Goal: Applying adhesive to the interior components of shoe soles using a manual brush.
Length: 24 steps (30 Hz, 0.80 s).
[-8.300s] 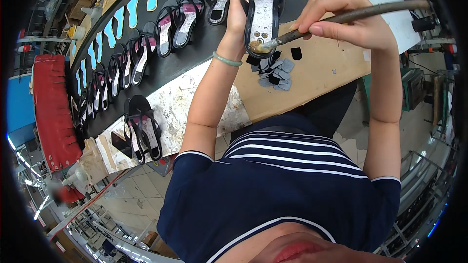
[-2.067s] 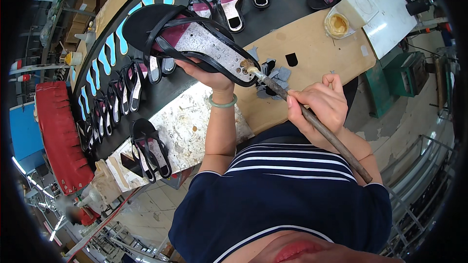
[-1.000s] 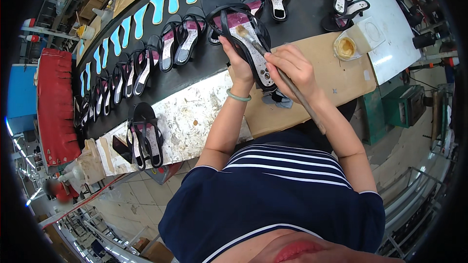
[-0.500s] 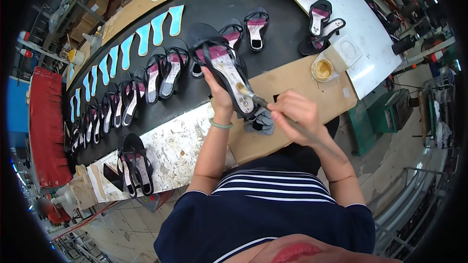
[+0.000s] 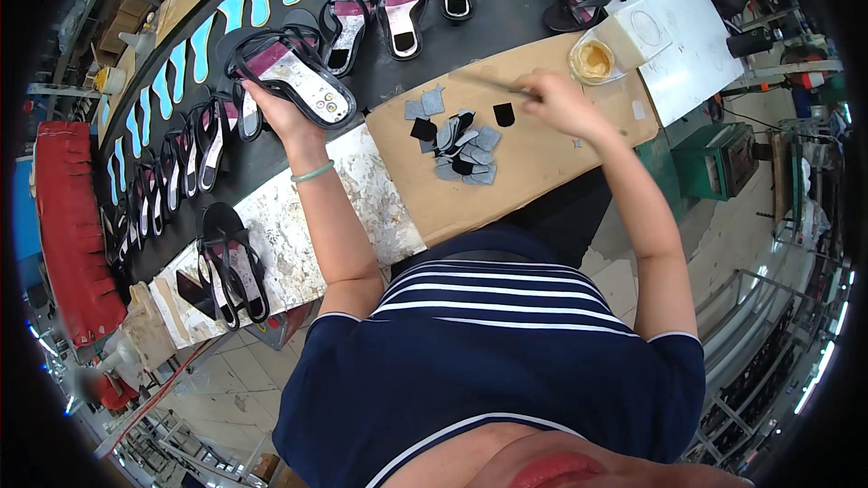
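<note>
My left hand (image 5: 287,122) is closed round a black strappy sandal (image 5: 303,81), lifted over the row of sandals. Its pale insole faces up, purple toward the toe. Out to the right, my right hand (image 5: 567,107) grips a brush (image 5: 493,83) smeared by motion, pointing left above the cardboard. Beneath the brush lies a heap of small grey and black pads (image 5: 466,152), and one black pad (image 5: 504,115) sits apart from it. Just beyond my right hand stands an open tub of yellowish glue (image 5: 594,61).
Several matching sandals (image 5: 402,14) line the black table (image 5: 380,81). Light-blue insole pieces (image 5: 201,47) run along its far left edge. A pair of sandals (image 5: 231,267) stands on the stained white board (image 5: 334,203) at near left. The cardboard sheet (image 5: 533,158) covers the right side.
My left hand has carried the sandal leftward. The brush, which was touching its insole, is now away from it, and my right hand is nearer the glue tub. The head view has shifted.
</note>
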Each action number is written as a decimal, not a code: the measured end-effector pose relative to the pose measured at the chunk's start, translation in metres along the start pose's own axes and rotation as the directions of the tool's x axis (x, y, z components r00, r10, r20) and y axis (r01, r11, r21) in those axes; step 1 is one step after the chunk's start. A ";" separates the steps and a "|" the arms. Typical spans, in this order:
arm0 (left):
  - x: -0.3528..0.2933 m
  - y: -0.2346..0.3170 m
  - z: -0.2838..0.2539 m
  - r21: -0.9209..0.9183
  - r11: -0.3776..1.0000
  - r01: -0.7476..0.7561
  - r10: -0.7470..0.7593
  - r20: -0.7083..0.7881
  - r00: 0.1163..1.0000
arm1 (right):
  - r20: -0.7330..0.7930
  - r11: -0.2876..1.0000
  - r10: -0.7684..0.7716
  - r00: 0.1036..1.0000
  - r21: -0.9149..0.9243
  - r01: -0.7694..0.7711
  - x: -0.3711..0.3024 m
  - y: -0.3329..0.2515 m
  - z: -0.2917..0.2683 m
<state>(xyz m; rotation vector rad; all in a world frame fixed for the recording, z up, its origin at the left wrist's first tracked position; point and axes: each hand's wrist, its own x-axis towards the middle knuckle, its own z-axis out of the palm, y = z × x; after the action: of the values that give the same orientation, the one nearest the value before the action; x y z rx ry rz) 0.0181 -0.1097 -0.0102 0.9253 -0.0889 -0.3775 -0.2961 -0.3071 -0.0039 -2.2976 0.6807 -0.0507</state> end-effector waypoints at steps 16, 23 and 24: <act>-0.054 -0.033 0.055 0.121 0.867 0.483 -0.495 0.320 0.808 | 0.094 0.860 -0.166 0.982 0.502 0.097 0.025 -0.132 -0.021; -0.062 -0.043 0.067 0.172 0.890 0.423 -0.454 0.442 0.774 | 0.195 0.889 -0.101 0.976 0.457 0.000 0.040 -0.124 -0.002; -0.063 -0.043 0.066 0.175 0.888 0.426 -0.458 0.443 0.771 | 0.183 0.911 -0.090 0.979 0.413 0.006 0.040 -0.126 0.000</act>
<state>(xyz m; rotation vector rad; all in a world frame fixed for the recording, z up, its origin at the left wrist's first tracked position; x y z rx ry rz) -0.0688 -0.1612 0.0008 0.8964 -0.3381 -1.0521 -0.2044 -0.2512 0.0728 -1.8813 0.4575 0.0125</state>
